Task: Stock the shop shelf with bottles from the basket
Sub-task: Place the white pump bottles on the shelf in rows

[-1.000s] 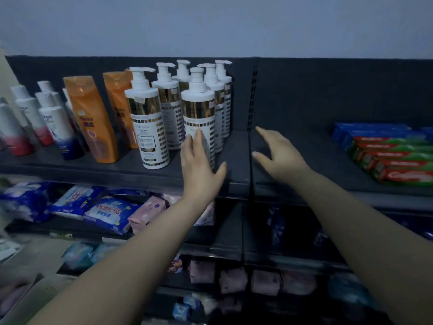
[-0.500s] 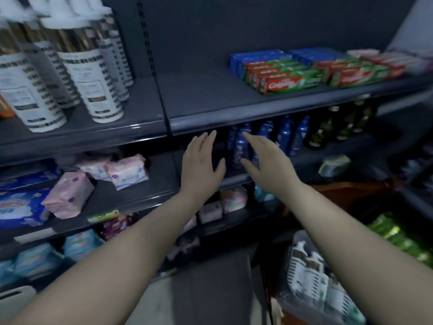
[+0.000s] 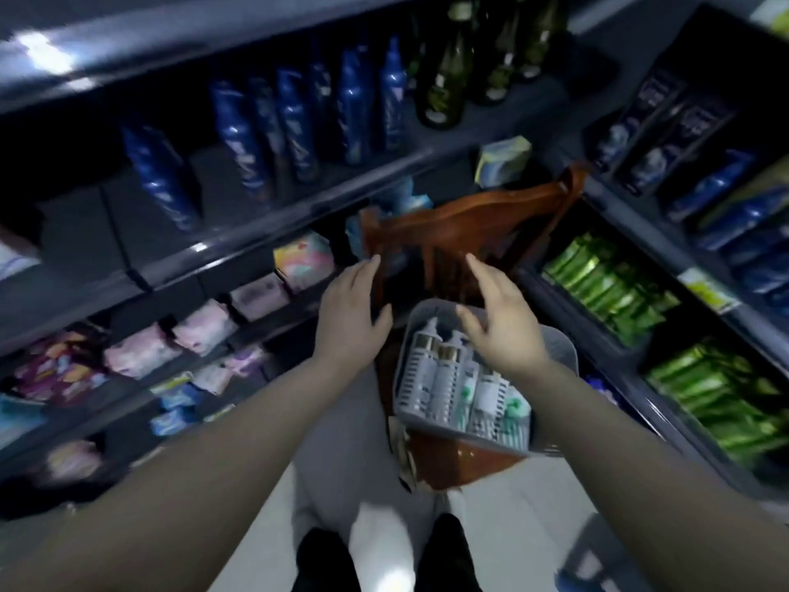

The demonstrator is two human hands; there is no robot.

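Note:
A grey plastic basket [image 3: 559, 348] sits on a brown wooden chair [image 3: 478, 224] in the aisle. Several white pump bottles [image 3: 431, 373] with gold bands lie inside it. My right hand [image 3: 499, 322] hovers over the basket's far end with fingers spread, holding nothing. Just left of the basket, my left hand [image 3: 352, 318] is open too and empty. The dark shelf unit [image 3: 128, 267] runs along the left.
Blue bottles [image 3: 239, 134] and dark green glass bottles [image 3: 444, 79] stand on the upper shelf. Pastel packets [image 3: 205, 326] fill the lower left shelves. Green packs [image 3: 606, 288] and blue tubes line the right-hand shelving. My feet [image 3: 324, 557] stand on the pale floor.
The view has swung down and to the right, from the top shelf with its pump bottles to the basket on the chair. Both empty hands have dropped toward the basket.

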